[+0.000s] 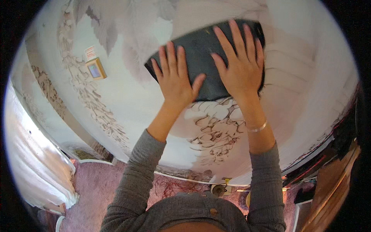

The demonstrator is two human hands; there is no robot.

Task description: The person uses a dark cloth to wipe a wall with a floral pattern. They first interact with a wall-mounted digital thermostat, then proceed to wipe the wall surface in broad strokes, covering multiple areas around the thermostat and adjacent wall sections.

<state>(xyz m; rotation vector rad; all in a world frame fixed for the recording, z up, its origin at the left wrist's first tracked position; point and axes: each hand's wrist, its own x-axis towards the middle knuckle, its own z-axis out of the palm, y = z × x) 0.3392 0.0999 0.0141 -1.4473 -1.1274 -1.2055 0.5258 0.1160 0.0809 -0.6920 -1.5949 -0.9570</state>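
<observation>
Both of my palms lie flat against a black, flat panel (200, 63), which rests on a pale wall (139, 116) printed with a mural. My left hand (178, 78) covers the panel's left part, thumb pointed toward its middle. Over the right part spreads my right hand (242, 63), its fingertips near the top edge. All fingers are stretched out and apart; neither hand curls around the panel. The panel's upper edge slants and its corners look rounded on the right. Its material is hard to tell.
To the left, a small gold-framed device (95, 69) with a screen is on the wall, below a paper label (90, 52) bearing red writing. A white curtain (37, 156) hangs farther left. Below are pink carpet (92, 185) and a wall outlet (227, 190). A brown object (327, 185) stands right.
</observation>
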